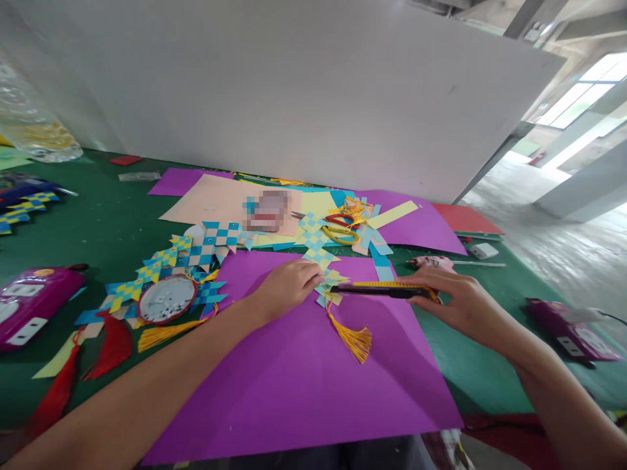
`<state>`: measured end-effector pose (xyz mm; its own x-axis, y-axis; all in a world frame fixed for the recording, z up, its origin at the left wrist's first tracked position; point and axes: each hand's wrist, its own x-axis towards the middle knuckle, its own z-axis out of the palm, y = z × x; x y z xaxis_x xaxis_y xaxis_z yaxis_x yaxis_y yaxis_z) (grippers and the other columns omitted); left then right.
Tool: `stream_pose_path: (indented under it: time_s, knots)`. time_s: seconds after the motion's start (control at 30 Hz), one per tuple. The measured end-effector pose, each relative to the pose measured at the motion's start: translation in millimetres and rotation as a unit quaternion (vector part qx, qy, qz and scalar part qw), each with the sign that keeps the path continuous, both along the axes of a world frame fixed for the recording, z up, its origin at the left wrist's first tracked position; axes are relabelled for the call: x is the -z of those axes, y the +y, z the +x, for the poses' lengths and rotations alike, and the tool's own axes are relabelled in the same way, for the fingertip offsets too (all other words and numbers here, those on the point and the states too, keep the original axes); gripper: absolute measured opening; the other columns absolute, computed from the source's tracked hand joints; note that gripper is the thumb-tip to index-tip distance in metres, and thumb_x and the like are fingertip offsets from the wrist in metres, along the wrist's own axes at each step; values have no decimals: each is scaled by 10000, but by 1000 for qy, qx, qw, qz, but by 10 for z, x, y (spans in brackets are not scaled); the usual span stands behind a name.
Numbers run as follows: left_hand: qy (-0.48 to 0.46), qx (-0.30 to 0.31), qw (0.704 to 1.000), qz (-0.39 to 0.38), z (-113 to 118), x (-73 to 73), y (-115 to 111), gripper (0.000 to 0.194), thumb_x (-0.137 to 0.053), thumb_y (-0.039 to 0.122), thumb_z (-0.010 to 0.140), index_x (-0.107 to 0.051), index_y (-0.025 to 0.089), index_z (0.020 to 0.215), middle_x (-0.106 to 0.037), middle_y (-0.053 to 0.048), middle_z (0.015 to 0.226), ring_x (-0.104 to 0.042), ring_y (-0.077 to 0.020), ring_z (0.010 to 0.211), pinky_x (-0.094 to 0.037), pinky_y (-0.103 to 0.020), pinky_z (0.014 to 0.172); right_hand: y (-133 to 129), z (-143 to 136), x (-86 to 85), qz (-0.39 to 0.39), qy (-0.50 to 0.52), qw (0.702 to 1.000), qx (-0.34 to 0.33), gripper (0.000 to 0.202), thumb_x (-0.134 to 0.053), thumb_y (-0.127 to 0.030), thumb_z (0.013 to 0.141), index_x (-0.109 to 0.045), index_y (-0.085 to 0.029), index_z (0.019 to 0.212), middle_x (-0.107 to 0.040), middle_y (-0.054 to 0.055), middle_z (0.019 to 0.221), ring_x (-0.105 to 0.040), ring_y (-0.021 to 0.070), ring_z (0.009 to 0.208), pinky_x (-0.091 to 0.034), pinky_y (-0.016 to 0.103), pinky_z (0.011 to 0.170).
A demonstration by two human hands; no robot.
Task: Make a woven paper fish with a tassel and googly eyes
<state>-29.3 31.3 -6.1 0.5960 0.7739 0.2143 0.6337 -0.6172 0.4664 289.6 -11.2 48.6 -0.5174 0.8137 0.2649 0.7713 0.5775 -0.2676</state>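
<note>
My left hand (289,284), fingers curled together, grips the edge of a woven paper fish (316,241) in pale yellow and light blue. From the fish's lower end a yellow tassel (355,336) hangs onto a purple paper sheet (304,385). My right hand (450,297) is closed around a black and yellow utility knife (377,289). The knife's tip points left and meets the fish's lower end, close to my left fingertips. Whether the blade touches the paper, I cannot tell.
Finished woven fish (215,241), a dish of small googly eyes (167,299) and red tassels (112,346) lie left. Scissors (340,234) and paper strips (379,251) sit behind my hands. A glue gun (434,263) lies right, near a purple device (571,329). A grey partition (294,91) stands behind.
</note>
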Motion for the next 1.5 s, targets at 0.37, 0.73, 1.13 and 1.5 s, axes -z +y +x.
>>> stream_pose_path:
  time_s: [0.37,0.73,1.13,1.5]
  knots:
    - [0,0,1000,1,-4,12,7,275,-373,319,1001,-604,171,992,-674,-64,994,-614,-207,993,-457,-337,893,-22,-61,-14,-13,21,1000,19,256,-573,-296,877,-684,-288,1108,-714,30,1035,-653,222,973,-533,340,800]
    - [-8,-3,1000,9,-20,46,15,284,-382,336,1002,-616,174,1010,-679,-61,990,-620,-206,977,-464,-334,867,762,61,-165,-139,254,907,307,328,-675,-353,763,-652,-91,958,-656,76,750,-539,95,573,-405,244,525]
    - [1,0,1000,-3,-13,17,10,269,-396,321,998,-620,174,1016,-684,-65,1013,-621,-208,999,-461,-338,898,1549,-110,67,-6,89,944,318,187,-625,-322,752,-680,-160,677,-662,70,754,-579,208,733,-411,310,644]
    - [12,58,998,21,-47,-28,-2,265,-532,416,929,-607,173,1005,-668,-64,1034,-605,-214,1001,-451,-332,899,362,-793,106,-16,9,994,-108,318,-530,-168,878,-652,-236,1163,-669,63,1126,-577,200,1091,-468,384,953]
